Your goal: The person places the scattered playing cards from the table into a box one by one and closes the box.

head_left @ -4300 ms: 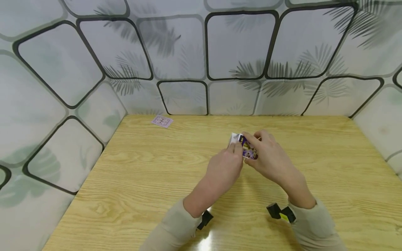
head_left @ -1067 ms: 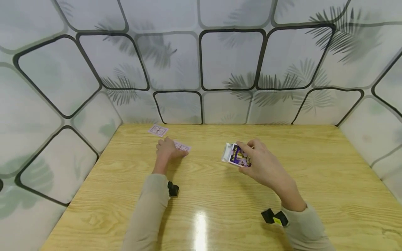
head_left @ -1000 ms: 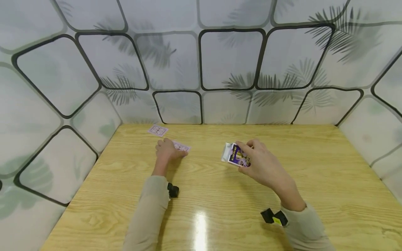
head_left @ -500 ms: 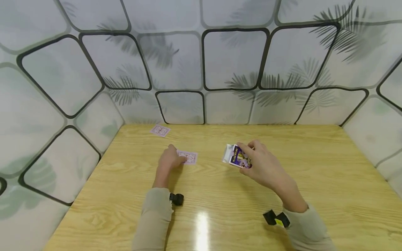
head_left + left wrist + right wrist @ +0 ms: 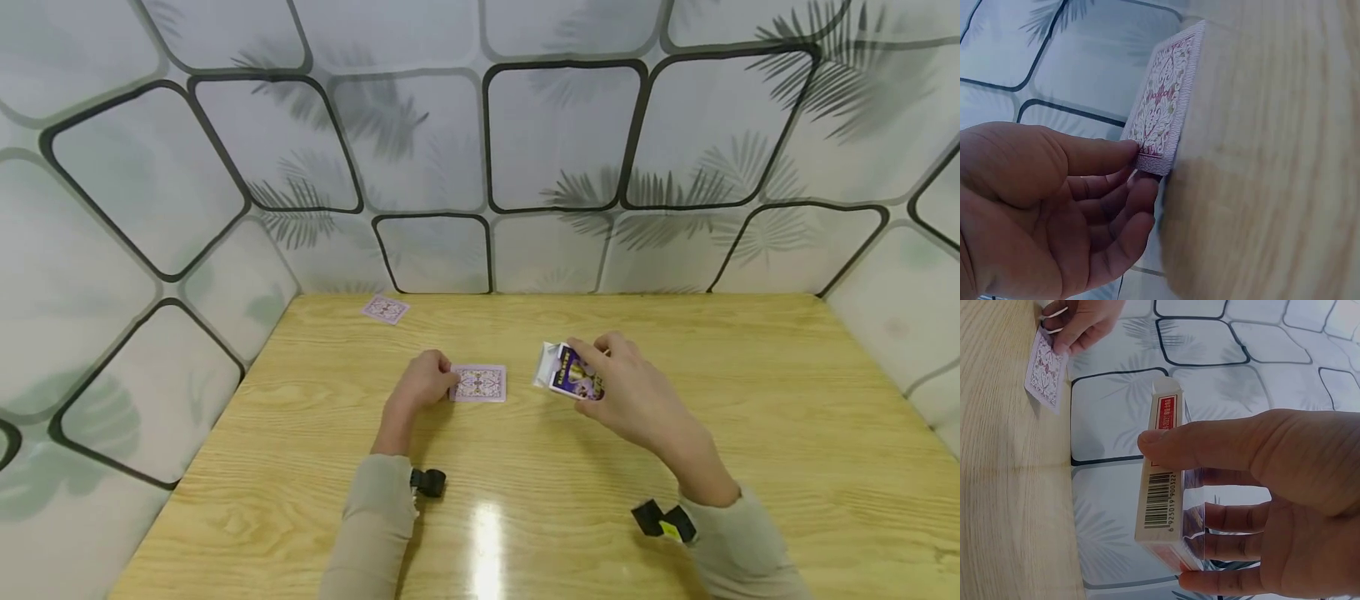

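My left hand (image 5: 425,381) pinches a playing card (image 5: 480,383) by its left short end, thumb on the patterned pink back and fingers beneath. In the left wrist view the card (image 5: 1165,94) slants just above the wooden surface. To the right, my right hand (image 5: 637,396) grips a purple and white card box (image 5: 576,373) by its sides, held above the table with its white flap end pointing left. The right wrist view shows the barcode side of the box (image 5: 1161,487) under my thumb. Whether cards are inside cannot be seen.
Another playing card (image 5: 386,309) lies back up near the table's far left corner. The wooden table (image 5: 300,467) meets a patterned cloth backdrop (image 5: 562,133) at the back and sides. Black camera mounts (image 5: 429,482) sit at both wrists.
Both hands were together at the box; then my left hand was at the left with a card near the far card. It has since moved right and nearer with its card, toward the box.
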A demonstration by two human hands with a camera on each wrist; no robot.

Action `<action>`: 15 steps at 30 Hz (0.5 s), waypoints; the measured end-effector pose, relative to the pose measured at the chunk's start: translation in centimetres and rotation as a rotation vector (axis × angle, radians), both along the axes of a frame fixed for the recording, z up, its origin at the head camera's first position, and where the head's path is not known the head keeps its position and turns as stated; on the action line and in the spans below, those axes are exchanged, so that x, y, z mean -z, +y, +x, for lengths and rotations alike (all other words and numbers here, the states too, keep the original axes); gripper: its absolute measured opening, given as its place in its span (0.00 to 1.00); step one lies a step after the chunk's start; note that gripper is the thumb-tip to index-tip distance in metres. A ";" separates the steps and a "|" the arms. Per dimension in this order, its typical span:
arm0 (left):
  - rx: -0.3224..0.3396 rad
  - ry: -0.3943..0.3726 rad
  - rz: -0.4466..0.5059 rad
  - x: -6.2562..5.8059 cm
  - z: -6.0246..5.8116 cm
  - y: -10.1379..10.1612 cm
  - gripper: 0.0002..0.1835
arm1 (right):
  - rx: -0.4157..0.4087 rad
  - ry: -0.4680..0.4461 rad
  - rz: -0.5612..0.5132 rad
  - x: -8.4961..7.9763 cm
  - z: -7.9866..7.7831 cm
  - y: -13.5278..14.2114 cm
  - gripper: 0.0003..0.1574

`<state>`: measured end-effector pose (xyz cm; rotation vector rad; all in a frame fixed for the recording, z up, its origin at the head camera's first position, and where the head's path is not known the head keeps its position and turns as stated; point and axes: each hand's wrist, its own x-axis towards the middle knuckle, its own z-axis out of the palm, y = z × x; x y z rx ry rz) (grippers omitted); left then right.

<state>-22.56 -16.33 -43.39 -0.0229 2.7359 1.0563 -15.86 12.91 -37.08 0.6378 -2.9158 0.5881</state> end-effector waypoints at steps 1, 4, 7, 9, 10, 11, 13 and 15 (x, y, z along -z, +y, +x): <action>-0.004 -0.006 0.025 -0.1 0.0 -0.1 0.06 | -0.001 -0.002 0.000 0.0 0.0 0.0 0.48; -0.023 -0.015 0.093 -0.6 0.0 -0.3 0.06 | -0.002 -0.003 -0.004 -0.1 -0.1 -0.1 0.48; -0.036 -0.004 0.161 -1.2 0.1 -0.4 0.07 | -0.003 0.001 -0.009 -0.1 -0.1 -0.1 0.48; -0.032 0.011 0.214 -1.8 0.2 -0.5 0.07 | -0.003 0.002 -0.010 0.0 -0.1 -0.1 0.48; -0.025 0.020 0.242 -2.1 0.3 -0.5 0.07 | -0.001 0.002 -0.009 0.0 -0.1 -0.1 0.48; -0.015 0.030 0.269 -2.3 0.4 -0.5 0.08 | 0.001 -0.001 -0.010 0.0 -0.1 -0.1 0.49; 0.013 0.057 0.314 -2.9 0.6 -0.5 0.08 | 0.003 -0.006 -0.010 0.1 -0.1 -0.1 0.49; 0.039 0.085 0.356 -3.4 0.8 -0.5 0.08 | 0.003 -0.013 -0.011 0.1 -0.1 -0.1 0.49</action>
